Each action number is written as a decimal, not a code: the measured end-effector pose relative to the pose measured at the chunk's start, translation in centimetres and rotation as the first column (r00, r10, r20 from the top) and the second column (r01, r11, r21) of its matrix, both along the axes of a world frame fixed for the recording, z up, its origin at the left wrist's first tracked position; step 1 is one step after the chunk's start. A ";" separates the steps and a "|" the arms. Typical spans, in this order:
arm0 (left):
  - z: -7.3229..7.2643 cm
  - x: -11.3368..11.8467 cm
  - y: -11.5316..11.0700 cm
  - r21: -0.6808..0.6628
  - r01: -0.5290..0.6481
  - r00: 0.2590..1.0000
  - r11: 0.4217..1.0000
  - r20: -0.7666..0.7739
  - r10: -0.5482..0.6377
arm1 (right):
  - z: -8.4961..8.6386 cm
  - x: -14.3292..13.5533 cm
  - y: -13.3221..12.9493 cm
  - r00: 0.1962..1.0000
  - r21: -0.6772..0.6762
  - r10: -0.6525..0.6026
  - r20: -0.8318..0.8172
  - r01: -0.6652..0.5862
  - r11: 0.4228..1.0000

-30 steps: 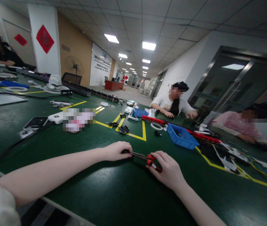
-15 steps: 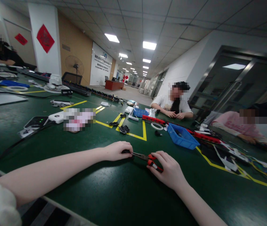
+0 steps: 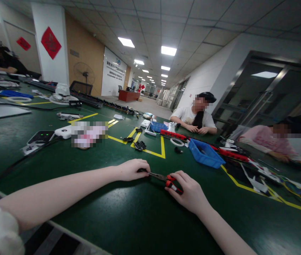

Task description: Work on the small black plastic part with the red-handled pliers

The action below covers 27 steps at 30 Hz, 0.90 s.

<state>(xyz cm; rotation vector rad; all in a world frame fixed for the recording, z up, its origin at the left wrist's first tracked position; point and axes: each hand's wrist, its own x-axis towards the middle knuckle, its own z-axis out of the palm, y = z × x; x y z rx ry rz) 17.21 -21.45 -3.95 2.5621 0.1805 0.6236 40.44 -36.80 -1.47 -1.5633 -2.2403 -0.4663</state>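
Red-and-black handled needle-nose pliers [image 3: 172, 185] are gripped in my right hand [image 3: 189, 191], their jaws pointing left. My left hand [image 3: 135, 170] is closed around a small black part [image 3: 141, 170], mostly covered by the fingers. The plier tips reach that part at my left fingertips; whether the jaws clamp it, I cannot tell. Both hands are just above the green table [image 3: 129, 212]. Beyond them, a pile of small black parts [image 3: 140, 145] lies by the yellow tape.
A blue bin [image 3: 206, 154] stands to the right of the pile, near a white ring [image 3: 177, 142] and a red strip [image 3: 173, 134]. On the left lie a phone [image 3: 89, 135] and a black device with a cable [image 3: 41, 137]. Two people sit across the table.
Both hands and the pliers stay almost where they were, with only a very slight shift. A person across the table has turned their head a little.
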 end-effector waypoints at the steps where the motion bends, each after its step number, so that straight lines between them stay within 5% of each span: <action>1: 0.0 0.0 0.0 0.000 0.000 1.000 1.000 0.000 0.000 | 0.0 0.0 0.0 1.000 -0.010 -0.003 -0.001 0.003 1.000; 27: 0.1 -0.1 -0.4 0.135 -0.030 0.998 0.990 -0.049 0.037 | 0.4 1.0 0.0 1.000 -0.059 -0.003 0.001 0.003 0.998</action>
